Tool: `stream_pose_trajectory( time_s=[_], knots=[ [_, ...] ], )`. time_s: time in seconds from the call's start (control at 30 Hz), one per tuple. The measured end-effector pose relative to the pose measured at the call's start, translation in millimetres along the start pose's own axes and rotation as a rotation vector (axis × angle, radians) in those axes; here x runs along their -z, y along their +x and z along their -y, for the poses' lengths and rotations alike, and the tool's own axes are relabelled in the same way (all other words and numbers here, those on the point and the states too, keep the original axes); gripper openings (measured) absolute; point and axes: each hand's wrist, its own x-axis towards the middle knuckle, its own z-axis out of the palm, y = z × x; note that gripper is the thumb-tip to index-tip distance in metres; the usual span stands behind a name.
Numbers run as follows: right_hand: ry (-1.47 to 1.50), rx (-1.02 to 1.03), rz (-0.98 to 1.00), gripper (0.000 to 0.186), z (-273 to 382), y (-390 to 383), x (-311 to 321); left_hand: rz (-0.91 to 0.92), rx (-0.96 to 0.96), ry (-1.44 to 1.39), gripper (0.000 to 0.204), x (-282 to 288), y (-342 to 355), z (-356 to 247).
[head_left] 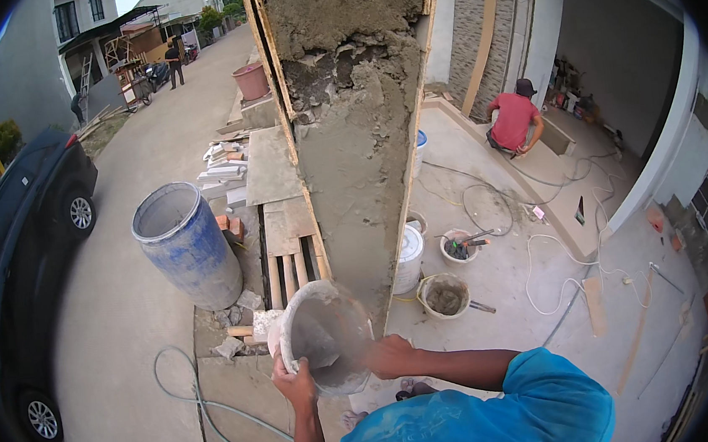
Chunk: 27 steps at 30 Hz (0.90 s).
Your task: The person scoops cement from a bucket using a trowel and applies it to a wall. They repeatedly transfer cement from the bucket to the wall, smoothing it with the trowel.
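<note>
Left hand [296, 381]: fingers closed on the bucket's near-left rim.
Right hand [391, 357]: at the bucket's right side, blurred; I cannot tell how its fingers stand.
Bucket [327, 301]: between both hands, grey material inside.
Handling: firm, even support from both sides should limit slipping and spilling.
Mortar strip [358, 170]: straight ahead of the fingers, between boards [308, 200]; best kept clear of the rim.
Barrel [197, 260]: ahead-left of the left fingers.
Hose [248, 423]: left of the left hand, a possible trip.
Pail [445, 314]: ahead-right of the right hand.
</note>
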Motion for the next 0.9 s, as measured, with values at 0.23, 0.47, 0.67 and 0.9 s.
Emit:
stream_pose_trajectory(
  time_s=[0.23, 0.47, 0.67, 0.9],
  knots=[
    [0.07, -0.049, -0.098, 0.037, -10, 3, 0, 0.013, 0.05, -0.015, 0.058, -5, 1, -12],
    [-0.212, -0.192, -0.478, 0.043, -28, -2, 8, -0.026, -0.031, 0.12, 0.052, -13, -1, -19],
    [-0.285, -0.03, -0.821, 0.043, -31, -7, -5, 0.045, 0.077, 0.005, 0.057, -4, 1, -22],
    [-0.357, -0.19, -0.877, 0.047, -32, -10, -4, -0.072, -0.072, 0.011, 0.042, -10, -3, -33]
  ],
)
